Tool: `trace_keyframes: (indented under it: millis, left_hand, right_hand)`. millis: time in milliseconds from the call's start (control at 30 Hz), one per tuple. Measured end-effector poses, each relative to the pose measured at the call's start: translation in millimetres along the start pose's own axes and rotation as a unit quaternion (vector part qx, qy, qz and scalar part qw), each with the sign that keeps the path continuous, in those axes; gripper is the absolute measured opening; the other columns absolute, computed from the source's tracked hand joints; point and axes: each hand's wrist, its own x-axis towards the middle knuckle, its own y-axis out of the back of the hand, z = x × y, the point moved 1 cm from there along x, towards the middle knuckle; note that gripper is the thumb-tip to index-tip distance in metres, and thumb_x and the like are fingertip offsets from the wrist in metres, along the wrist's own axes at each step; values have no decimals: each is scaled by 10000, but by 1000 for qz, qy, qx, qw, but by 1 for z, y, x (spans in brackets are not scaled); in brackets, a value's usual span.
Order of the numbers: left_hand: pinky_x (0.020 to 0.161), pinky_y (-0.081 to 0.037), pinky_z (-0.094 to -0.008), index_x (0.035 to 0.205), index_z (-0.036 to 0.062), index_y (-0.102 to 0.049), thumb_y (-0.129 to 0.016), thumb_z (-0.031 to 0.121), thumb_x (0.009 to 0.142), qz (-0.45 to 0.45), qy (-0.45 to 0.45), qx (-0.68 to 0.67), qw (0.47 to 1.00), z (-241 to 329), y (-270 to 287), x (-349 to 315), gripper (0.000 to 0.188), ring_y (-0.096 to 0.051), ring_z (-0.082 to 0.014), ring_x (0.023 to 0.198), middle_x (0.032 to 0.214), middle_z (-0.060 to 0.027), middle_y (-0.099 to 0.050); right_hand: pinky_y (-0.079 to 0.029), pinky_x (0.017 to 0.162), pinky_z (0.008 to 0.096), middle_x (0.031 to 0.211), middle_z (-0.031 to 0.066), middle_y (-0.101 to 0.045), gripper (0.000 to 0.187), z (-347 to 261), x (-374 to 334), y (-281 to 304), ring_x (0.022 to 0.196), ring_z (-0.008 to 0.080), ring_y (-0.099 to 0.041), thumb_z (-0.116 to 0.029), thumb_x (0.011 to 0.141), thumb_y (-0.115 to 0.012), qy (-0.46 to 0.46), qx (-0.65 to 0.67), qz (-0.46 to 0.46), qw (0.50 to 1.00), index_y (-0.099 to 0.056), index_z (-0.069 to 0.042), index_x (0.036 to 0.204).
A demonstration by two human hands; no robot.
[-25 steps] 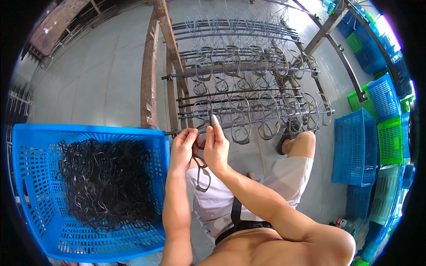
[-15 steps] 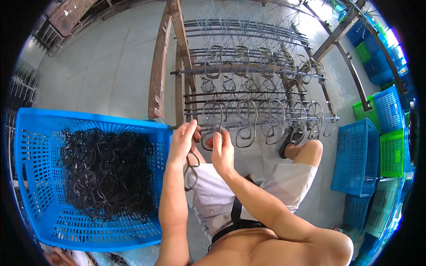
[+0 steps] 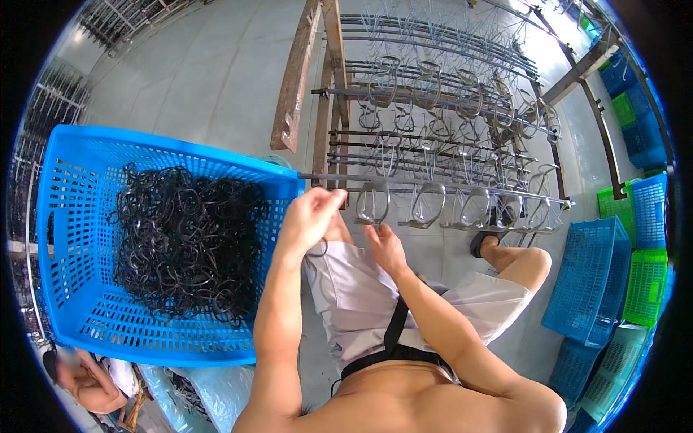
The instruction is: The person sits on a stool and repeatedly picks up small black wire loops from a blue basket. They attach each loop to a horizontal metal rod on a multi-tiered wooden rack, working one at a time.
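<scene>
My left hand [image 3: 312, 218] is closed beside the basket's right rim, just under the near end of the front rod [image 3: 433, 186]. Part of a thin, dark curved metal loop [image 3: 317, 250] shows below its fingers. My right hand [image 3: 385, 247] has its fingers drawn together at the bottom of a hanging figure-eight metal loop [image 3: 373, 202], the leftmost on that rod. More such loops [image 3: 429, 206] hang along the rod to the right. Left of my hands, a blue plastic basket [image 3: 173, 355] holds a tangled heap of black curved pieces [image 3: 191, 245].
A rack with wooden posts [image 3: 296, 79] carries several rods of hanging metal loops. Blue crates [image 3: 588, 281] and green crates [image 3: 644, 287] are stacked at the right. Another person [image 3: 94, 382] is at the lower left, near clear plastic bags [image 3: 216, 395]. My knee [image 3: 527, 270] is near the rack.
My hands have moved apart, the right one down to the loop's lower end. The front loops hang at a different angle. The view has shifted, with the rack farther right and the basket higher.
</scene>
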Motion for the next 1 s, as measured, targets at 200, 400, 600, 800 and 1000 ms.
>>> trace_keyframes:
  millis: [200,400,600,800,1000]
  left_hand:
    - [373,-233,-164,833,75,-567,-525,240,907,103,102,-411,900,12,36,-55,186,-370,-40,479,580,20,-459]
    - [377,-249,-229,835,39,-482,-447,247,935,50,-173,-542,821,33,-13,-70,233,-317,-105,467,522,-9,-348]
    - [719,-429,-292,1014,-9,-554,-555,254,884,133,-123,-217,959,6,-22,8,294,-537,-203,763,886,-78,-595]
    - [752,-484,-311,1098,-70,-540,-643,381,829,-105,-39,179,977,-30,-38,123,535,-599,-211,839,933,-120,-632]
    - [643,-484,-322,967,-23,-575,-598,353,857,-202,-22,195,959,-2,-59,119,392,-616,-231,662,829,-103,-643]
  right_hand:
    - [-473,739,388,867,194,-610,372,-17,-46,25,813,335,-596,-311,878,-551,94,23,-37,995,-564,40,1000]
    - [-479,775,327,1056,127,-583,501,-53,-78,46,911,216,-596,-441,941,-421,-33,541,-504,673,-455,-13,1197]
    - [-293,387,221,673,28,-501,391,-51,-93,115,442,91,-410,-359,919,-517,-31,571,-351,742,-485,-39,1143]
    - [-355,412,214,674,55,-569,242,-13,-89,179,487,93,-482,-243,888,-597,70,516,-300,799,-571,-24,987]
    - [-368,434,234,657,46,-563,282,33,-109,275,473,96,-468,-301,874,-598,146,419,18,896,-610,-25,817]
